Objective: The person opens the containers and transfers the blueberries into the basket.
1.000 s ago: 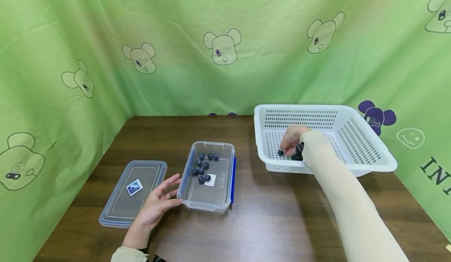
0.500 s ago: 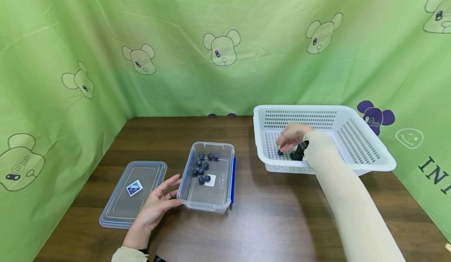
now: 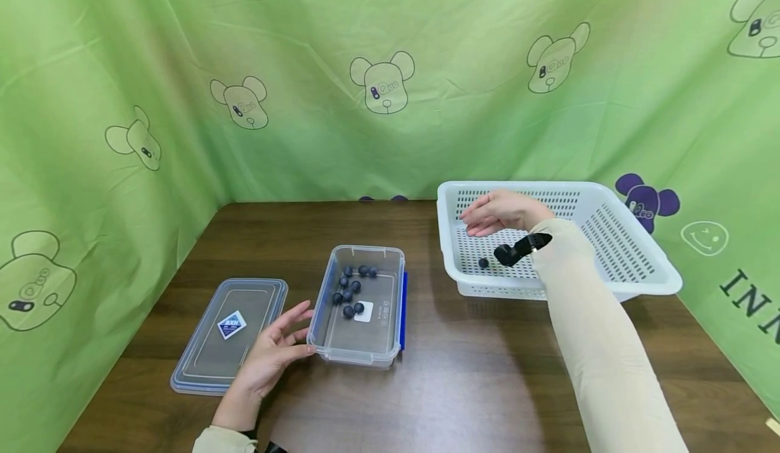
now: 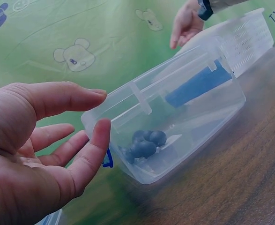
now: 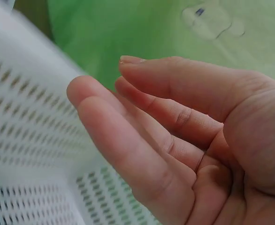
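Observation:
A clear plastic box point(image 3: 365, 334) on the table holds several dark blue berries point(image 3: 347, 295). The left hand point(image 3: 271, 355) rests with its fingertips at the box's near left corner, fingers spread and loosely bent; the left wrist view shows the berries point(image 4: 144, 144) through the box wall. Over the white perforated basket point(image 3: 627, 243) hovers the right hand point(image 3: 502, 211), fingers extended and no object between them in the right wrist view point(image 5: 174, 131). One dark berry point(image 3: 483, 263) lies on the basket floor, nearer the viewer than the right hand.
Left of the box lies a clear lid point(image 3: 228, 331) with a blue and white label, partly behind the left hand. A blue clasp point(image 3: 403, 311) hangs along the box's right side. Green printed cloth point(image 3: 305, 162) hangs behind and beside the wooden table.
The right hand has risen from the basket floor and moved back and slightly left, off the berry, its fingers straightening. The left hand and the box have stayed in place.

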### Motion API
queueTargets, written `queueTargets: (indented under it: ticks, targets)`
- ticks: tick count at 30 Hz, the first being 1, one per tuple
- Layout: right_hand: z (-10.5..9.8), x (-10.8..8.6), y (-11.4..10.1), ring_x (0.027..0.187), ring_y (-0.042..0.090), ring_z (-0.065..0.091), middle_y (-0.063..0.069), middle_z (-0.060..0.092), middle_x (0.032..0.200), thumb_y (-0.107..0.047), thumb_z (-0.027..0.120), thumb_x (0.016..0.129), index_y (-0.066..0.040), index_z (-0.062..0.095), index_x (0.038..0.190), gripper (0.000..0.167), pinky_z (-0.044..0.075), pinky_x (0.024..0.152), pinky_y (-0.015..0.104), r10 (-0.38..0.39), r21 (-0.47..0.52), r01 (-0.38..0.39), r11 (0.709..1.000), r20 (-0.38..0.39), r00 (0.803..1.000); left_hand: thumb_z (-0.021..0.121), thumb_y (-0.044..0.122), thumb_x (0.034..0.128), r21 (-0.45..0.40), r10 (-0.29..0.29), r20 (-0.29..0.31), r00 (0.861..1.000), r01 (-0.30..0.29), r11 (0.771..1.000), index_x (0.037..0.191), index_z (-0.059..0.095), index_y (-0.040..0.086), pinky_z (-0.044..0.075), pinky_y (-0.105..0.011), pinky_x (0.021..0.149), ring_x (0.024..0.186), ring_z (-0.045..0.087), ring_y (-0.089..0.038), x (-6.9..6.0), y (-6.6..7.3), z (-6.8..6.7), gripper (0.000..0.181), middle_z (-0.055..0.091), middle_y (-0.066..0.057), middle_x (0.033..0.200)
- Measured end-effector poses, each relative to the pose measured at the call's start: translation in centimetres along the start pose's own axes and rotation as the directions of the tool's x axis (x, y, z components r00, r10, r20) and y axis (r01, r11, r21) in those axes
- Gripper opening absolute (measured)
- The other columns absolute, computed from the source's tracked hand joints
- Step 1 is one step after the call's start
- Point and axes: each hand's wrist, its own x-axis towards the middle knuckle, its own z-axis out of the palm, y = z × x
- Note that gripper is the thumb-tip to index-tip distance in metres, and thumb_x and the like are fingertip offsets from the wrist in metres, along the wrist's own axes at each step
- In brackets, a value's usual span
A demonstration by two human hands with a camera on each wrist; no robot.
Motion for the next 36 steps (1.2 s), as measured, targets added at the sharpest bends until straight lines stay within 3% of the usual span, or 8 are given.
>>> queueTargets:
  ticks: [7, 15, 20, 28, 36]
  targets:
    - [2.8, 0.0, -1.5, 0.075, 0.021, 0.071, 0.015, 0.071, 0.085, 0.005, 0.061, 0.093, 0.015, 0.060, 0.118, 0.027, 0.058, 0.078, 0.037, -0.066, -0.023, 0.067, 0.998, 0.019, 0.998, 0.064, -0.020, 0.0756, -0.002, 0.007, -0.007, 1.000, -0.007, 1.000, 0.150, 0.029, -0.011, 0.055, -0.027, 0.079, 0.106, 0.059, -0.020, -0.1, 0.0, 0.0, 0.082, 0.048, -0.015, 0.135]
    - [7.7, 0.7, -2.1, 0.074, 0.021, 0.072, 0.015, 0.072, 0.086, 0.002, 0.066, 0.090, 0.011, 0.066, 0.111, 0.023, 0.059, 0.072, 0.036, -0.156, -0.100, 0.167, 0.981, 0.106, 0.982, 0.065, -0.019, 0.0767, -0.005, -0.015, -0.017, 1.000, 0.015, 1.000, 0.150, 0.030, -0.009, 0.056, -0.027, 0.079, 0.106, 0.059, -0.020, -0.2, 0.2, 0.0, 0.082, 0.049, -0.015, 0.135]
    - [11.3, 1.5, -2.0, 0.070, 0.021, 0.071, 0.016, 0.072, 0.081, 0.003, 0.068, 0.088, 0.012, 0.067, 0.109, 0.023, 0.060, 0.070, 0.037, -0.166, -0.116, 0.187, 0.976, 0.170, 0.971, 0.064, -0.020, 0.0765, -0.003, -0.012, -0.013, 1.000, 0.012, 1.000, 0.150, 0.029, -0.011, 0.055, -0.027, 0.079, 0.106, 0.059, -0.020, -0.2, 0.1, 0.0, 0.082, 0.049, -0.014, 0.134]
    - [16.4, 4.4, -0.5, 0.064, 0.018, 0.070, 0.014, 0.072, 0.077, 0.006, 0.069, 0.087, 0.015, 0.065, 0.111, 0.026, 0.060, 0.071, 0.041, -0.079, -0.178, 0.126, 0.976, 0.249, 0.965, 0.064, -0.020, 0.0770, 0.002, -0.012, -0.015, 1.000, 0.012, 1.000, 0.150, 0.030, -0.010, 0.056, -0.027, 0.079, 0.106, 0.060, -0.019, -0.2, 0.1, 0.0, 0.081, 0.048, -0.017, 0.136]
    - [19.6, 6.6, 0.6, 0.062, 0.018, 0.068, 0.013, 0.071, 0.076, 0.006, 0.069, 0.085, 0.012, 0.068, 0.105, 0.021, 0.060, 0.065, 0.035, 0.034, -0.314, 0.052, 0.948, 0.261, 0.965, 0.064, -0.020, 0.0760, 0.010, -0.012, -0.020, 1.000, 0.013, 1.000, 0.149, 0.030, -0.011, 0.056, -0.027, 0.079, 0.106, 0.060, -0.020, -0.1, 0.2, 0.2, 0.081, 0.049, -0.017, 0.136]
